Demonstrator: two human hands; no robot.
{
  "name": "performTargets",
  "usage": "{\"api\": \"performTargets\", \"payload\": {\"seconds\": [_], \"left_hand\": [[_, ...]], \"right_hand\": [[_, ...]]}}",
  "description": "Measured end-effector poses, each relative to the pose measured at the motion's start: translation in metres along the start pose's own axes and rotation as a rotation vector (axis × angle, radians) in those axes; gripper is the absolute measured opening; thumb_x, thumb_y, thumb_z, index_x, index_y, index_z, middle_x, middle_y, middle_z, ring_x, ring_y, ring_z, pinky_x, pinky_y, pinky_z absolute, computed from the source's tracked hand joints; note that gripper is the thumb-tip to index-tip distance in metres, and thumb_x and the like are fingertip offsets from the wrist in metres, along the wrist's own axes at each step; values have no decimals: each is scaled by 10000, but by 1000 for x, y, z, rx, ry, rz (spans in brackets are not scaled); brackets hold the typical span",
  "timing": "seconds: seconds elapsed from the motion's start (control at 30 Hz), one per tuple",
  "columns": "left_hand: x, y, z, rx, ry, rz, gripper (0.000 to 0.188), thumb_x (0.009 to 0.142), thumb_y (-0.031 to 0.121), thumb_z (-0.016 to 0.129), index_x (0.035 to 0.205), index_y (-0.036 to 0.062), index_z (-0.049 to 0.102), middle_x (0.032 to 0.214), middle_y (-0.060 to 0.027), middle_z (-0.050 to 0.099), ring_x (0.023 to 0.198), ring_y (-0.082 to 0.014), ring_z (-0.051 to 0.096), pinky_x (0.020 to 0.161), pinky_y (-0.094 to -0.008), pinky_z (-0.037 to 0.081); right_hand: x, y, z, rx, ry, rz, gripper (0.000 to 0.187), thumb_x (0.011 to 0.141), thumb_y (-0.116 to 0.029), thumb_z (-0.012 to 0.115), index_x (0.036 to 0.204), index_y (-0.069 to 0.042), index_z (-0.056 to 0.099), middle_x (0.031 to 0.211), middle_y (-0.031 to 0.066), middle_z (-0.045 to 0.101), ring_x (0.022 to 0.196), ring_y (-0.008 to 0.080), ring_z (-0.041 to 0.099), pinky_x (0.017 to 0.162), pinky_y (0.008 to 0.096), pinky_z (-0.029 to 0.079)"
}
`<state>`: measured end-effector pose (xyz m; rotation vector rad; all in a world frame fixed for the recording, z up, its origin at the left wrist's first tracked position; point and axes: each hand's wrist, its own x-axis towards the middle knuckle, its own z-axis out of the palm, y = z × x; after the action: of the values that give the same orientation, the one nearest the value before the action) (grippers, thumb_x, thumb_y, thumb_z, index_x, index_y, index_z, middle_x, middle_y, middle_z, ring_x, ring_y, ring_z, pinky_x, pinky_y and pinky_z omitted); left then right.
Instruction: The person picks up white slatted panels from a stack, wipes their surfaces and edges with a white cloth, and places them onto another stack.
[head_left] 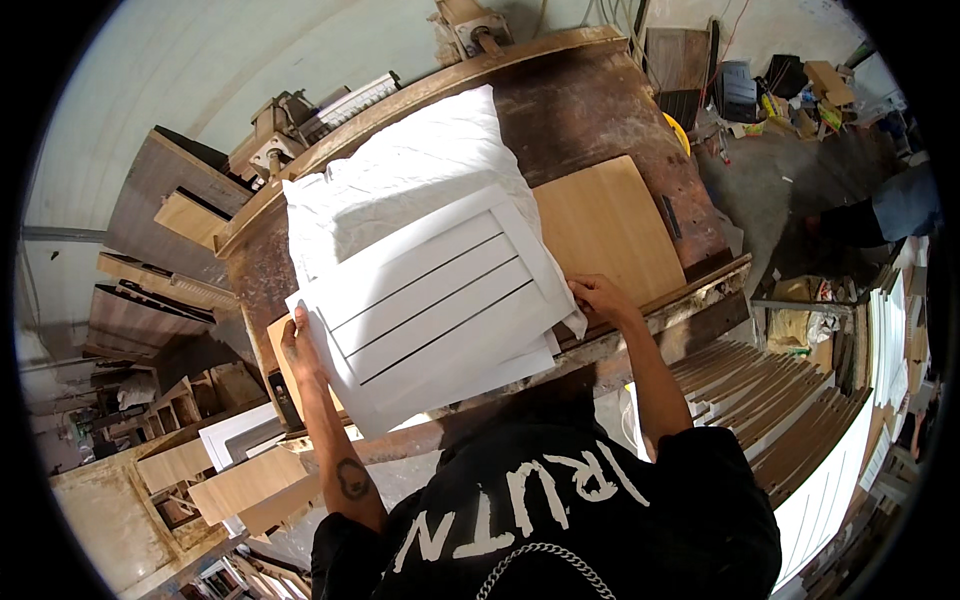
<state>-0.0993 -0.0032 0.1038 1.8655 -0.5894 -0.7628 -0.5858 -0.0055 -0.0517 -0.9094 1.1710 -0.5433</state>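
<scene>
While your left hand [296, 345] pinches the white panel [435, 305] at frame centre by its left edge, your right hand [602, 297] shows no readable closure; judged stiff and scuff-prone, the panel suits opposite-edge holds.

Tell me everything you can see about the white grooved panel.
The white panel is rectangular, smooth and painted-looking, with a plain border around three dark parallel lines. It lies grooved side up, slanted in view, partly over the white cloth on the brown workbench. The left hand holds its left edge; the right hand is by its near right corner, gripping panel or cloth, I can't tell.
</scene>
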Motion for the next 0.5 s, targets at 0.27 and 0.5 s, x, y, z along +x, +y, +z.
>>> {"api": "performTargets", "payload": {"seconds": [0.27,0.5], "left_hand": [[-7,40,17,230,1,156,631,830,523,651,1053,-64,596,865,-71,624,775,-148,556,693,-280,454],[-6,64,22,276,-55,294,538,879,466,615,1069,-37,608,782,-39,577,704,-114,493,627,-272,409]], "right_hand": [[-9,-14,6,-274,297,-139,321,884,-296,628,896,23,666,772,14,622,718,106,552,674,258,453],[1,19,15,86,381,-110,218,857,-191,659,874,27,668,737,6,618,693,88,546,631,246,443]]}}
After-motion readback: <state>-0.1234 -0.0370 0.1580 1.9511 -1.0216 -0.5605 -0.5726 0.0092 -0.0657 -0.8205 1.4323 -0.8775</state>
